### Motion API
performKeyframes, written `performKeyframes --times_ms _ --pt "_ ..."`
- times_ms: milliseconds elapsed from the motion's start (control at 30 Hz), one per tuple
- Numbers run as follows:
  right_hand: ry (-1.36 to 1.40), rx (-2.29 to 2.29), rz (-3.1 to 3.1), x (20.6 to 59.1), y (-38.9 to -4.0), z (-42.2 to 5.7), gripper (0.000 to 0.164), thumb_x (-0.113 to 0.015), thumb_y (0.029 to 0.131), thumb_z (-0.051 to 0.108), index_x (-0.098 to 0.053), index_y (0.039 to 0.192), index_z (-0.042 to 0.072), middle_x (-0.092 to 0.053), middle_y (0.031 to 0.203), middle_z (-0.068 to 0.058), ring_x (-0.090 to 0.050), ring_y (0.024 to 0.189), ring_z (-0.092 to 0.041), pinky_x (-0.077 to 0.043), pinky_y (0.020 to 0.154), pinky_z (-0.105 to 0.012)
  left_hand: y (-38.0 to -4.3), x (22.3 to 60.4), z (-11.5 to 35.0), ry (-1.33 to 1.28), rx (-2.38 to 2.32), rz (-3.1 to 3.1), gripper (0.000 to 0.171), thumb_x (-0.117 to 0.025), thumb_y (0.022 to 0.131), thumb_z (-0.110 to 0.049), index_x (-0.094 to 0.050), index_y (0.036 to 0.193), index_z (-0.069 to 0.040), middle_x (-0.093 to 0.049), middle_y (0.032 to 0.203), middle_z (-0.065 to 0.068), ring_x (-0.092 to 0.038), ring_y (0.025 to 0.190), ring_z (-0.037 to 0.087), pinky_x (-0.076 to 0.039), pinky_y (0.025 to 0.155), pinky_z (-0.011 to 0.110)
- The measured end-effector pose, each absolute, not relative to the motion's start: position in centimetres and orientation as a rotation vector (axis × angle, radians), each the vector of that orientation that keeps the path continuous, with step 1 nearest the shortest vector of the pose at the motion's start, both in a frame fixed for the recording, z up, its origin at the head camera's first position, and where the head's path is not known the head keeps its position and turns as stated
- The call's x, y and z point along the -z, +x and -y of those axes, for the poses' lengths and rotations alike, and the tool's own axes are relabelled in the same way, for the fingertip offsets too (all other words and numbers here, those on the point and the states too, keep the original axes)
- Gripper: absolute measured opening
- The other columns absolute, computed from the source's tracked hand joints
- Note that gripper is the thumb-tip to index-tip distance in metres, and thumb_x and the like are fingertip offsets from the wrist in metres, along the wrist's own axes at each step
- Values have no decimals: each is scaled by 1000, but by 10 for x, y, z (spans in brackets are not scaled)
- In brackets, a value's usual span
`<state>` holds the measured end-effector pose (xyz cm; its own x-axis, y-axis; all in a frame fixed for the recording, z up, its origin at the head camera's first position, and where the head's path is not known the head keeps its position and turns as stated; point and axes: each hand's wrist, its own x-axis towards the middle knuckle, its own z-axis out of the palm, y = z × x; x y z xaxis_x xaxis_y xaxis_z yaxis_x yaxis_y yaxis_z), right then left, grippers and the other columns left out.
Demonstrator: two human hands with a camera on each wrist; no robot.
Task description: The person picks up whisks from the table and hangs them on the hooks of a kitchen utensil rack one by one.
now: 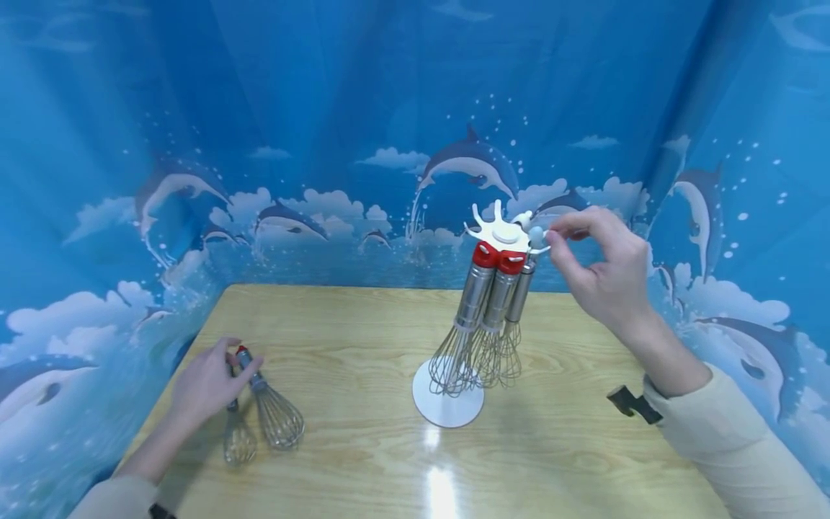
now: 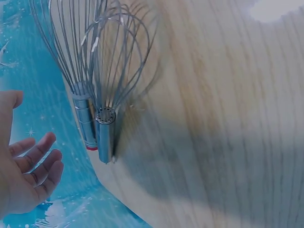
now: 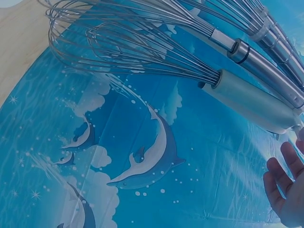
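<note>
My right hand [image 1: 609, 267] pinches the end of a whisk with a pale blue handle [image 3: 254, 99] at the right side of a white hanging rack [image 1: 506, 235]. Its wires point down. Hanging from the rack's front hooks are two steel whisks with red ends [image 1: 475, 295], and a slimmer steel whisk [image 1: 521, 292] hangs beside them. On the left, my left hand [image 1: 206, 382] is over the handles of a larger red-ended whisk [image 1: 280, 419] and a small whisk [image 1: 240, 441], both lying on the table. Its fingers are loosely bent, holding nothing, in the left wrist view.
The rack's round white base [image 1: 447, 412] stands on the wooden table [image 1: 350, 324]. A blue curtain [image 1: 324, 108] printed with dolphins surrounds the table at the back and sides. Bright light reflects off the table in front of the base.
</note>
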<state>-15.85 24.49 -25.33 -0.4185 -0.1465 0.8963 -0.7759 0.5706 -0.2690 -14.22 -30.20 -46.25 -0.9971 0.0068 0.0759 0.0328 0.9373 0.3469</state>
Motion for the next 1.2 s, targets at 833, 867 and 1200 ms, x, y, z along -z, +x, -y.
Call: performKeyframes --times_ms 833,867,1200 --pt "750 -866 1892 254 -158 -244 17 -65 91 8 -71 96 -7 -72 87 -21 -56 93 10 -47 85 -11 -146 485 317 -22 499 3101 66 -65 100 -54 -60 122 8 -68 84 11 -58 68 20 -43 51 31" --pt "750 -865 1893 254 -158 -244 17 -65 92 9 -71 96 -7 -72 87 -21 -56 93 11 -47 85 -11 -146 486 318 -17 498 3105 66 -65 100 -55 -60 121 7 -68 84 11 -57 68 20 -43 51 31" --pt "742 -859 1892 254 -158 -244 18 -65 92 9 -72 96 -7 -73 88 -22 -56 94 10 -46 86 -11 -150 491 319 -21 530 3118 54 -66 100 -50 -61 110 2 -66 81 9 -57 66 20 -43 53 32"
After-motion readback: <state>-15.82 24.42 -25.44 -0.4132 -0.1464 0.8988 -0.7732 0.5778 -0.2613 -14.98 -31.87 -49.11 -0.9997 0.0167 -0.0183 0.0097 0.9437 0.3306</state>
